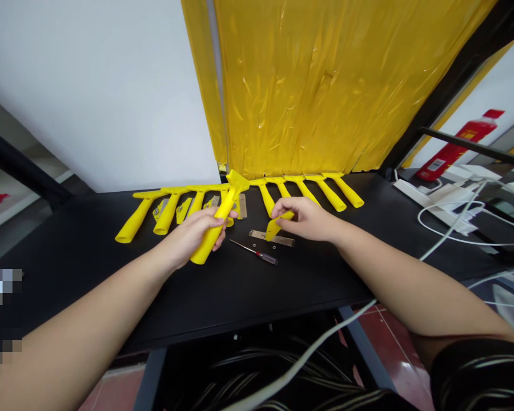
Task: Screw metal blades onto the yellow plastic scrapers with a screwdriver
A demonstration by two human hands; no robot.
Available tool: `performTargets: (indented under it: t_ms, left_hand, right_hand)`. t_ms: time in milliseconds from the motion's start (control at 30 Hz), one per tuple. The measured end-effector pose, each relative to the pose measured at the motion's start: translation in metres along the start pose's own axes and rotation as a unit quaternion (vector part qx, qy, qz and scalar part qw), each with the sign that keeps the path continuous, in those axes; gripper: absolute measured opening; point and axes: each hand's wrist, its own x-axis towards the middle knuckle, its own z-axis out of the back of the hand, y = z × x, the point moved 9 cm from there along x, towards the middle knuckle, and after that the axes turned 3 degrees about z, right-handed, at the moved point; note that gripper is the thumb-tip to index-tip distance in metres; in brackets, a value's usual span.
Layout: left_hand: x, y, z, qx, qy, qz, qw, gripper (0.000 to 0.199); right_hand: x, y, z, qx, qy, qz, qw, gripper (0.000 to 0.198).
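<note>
My left hand point(201, 231) is wrapped round a yellow scraper handle point(209, 242), its wide head tilted up and away from me. In my right hand point(302, 218) a small flat yellow plate point(274, 228) is pinched between thumb and fingers. Beneath that plate a metal blade strip point(284, 240) lies on the black table. Close by are two tiny nuts or washers point(254, 245) and a screwdriver point(261, 256) with a dark translucent handle. A row of yellow handles point(167, 216) lies behind my hands; some on the left have yellow plates and metal pieces beside them.
The black table point(188, 308) backs onto a white panel point(111, 97) and a yellow film-covered panel point(325, 85). At right are a red bottle point(458, 145), white power strips point(437, 208) and loose cables. One white cable point(317, 345) crosses the table's front edge.
</note>
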Motion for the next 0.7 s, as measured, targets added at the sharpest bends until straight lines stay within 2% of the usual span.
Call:
performTargets:
  t_ms: [100,267,367,700]
  left_hand:
    - [-0.002,-0.002,-0.003,0.026,0.017,-0.012,0.999,0.029]
    - [-0.006,-0.001,-0.011,0.051,0.047,-0.008,0.998,0.024]
    - [-0.006,0.001,-0.012,0.051,0.053,-0.004,0.997,0.024]
    - [-0.004,0.004,-0.011,0.056,0.065,-0.018,0.996,0.021]
  right_hand:
    - [0.003,-0.016,0.007,0.116,-0.029,-0.05,0.992,0.015]
    - [0.004,-0.023,0.016,0.262,-0.104,-0.066,0.957,0.047]
    - [0.004,-0.024,0.015,0.27,-0.105,-0.064,0.955,0.052]
    - [0.006,-0.024,0.015,0.204,-0.102,-0.042,0.973,0.041]
